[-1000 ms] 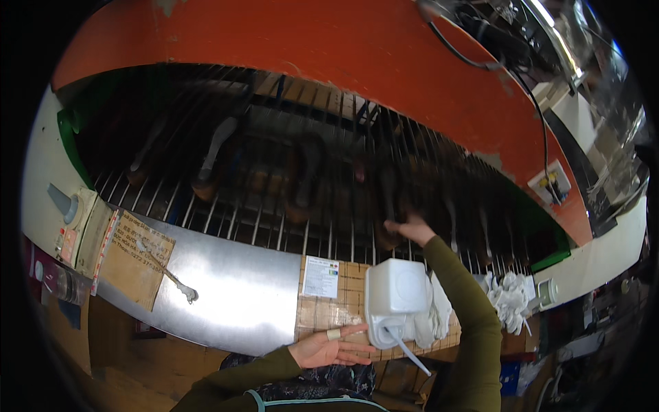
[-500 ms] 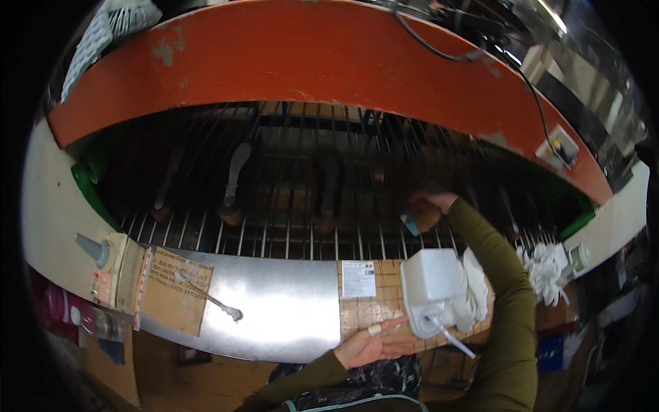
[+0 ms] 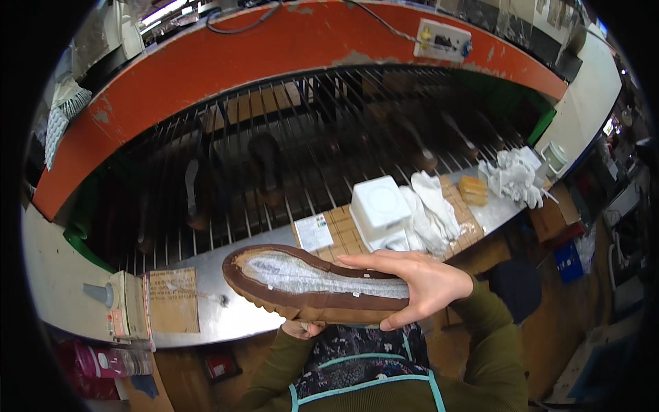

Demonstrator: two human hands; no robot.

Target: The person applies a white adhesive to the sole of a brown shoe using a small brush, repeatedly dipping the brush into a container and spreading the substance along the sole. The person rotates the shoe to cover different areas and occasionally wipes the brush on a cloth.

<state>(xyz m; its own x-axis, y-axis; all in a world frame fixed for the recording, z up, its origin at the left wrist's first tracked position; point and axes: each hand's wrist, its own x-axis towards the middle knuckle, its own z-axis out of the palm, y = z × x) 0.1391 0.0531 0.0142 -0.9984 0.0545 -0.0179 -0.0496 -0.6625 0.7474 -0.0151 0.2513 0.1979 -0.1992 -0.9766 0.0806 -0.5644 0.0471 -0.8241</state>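
A brown shoe upper (image 3: pixel 317 302), its grey-white underside facing up and edged in brown, lies sideways in front of me above the metal shelf. My right hand (image 3: pixel 432 281) grips its right end, thumb and fingers on opposite sides. Below its near edge my left hand (image 3: pixel 302 329) holds on from beneath; most of those fingers are hidden by the shoe. On the bars beyond, several dark shoes stand with their undersides up, among them one with a grey underside (image 3: pixel 192 182).
Past the bars runs an orange panel (image 3: pixel 268 51). On the shelf (image 3: pixel 237 323) are a white plastic container (image 3: pixel 379 206), white gloves (image 3: pixel 432 206), a yellow block (image 3: pixel 473 190), a white card (image 3: pixel 314 232) and cardboard (image 3: pixel 174 302). A grey-handled box (image 3: pixel 123 302) stands left.
My right hand has come back from the bars with the shoe upper, now in front of me. My left hand has left the shelf edge and holds it too. The view has turned.
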